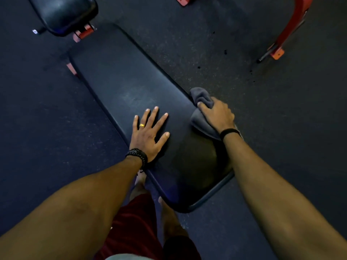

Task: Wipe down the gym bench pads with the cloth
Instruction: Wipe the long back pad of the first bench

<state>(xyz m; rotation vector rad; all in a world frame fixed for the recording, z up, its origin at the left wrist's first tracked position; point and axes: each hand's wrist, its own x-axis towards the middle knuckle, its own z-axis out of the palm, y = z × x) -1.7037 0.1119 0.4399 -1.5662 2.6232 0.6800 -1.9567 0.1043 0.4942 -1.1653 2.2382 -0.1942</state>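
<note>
A long black bench pad (120, 79) runs from the near centre to the far left. My left hand (148, 134) lies flat on the pad's near part, fingers spread, holding nothing. My right hand (217, 113) presses a crumpled grey cloth (201, 97) against the pad's right edge, and part of the cloth hangs over the side. A second black pad (63, 12) stands at the far left, beyond the long one.
Dark rubber floor (234, 44) surrounds the bench. A red metal frame (290, 29) with an orange foot stands at the far right, and another red piece (183, 0) at the top. My legs in dark red shorts (135, 231) are below the bench's near end.
</note>
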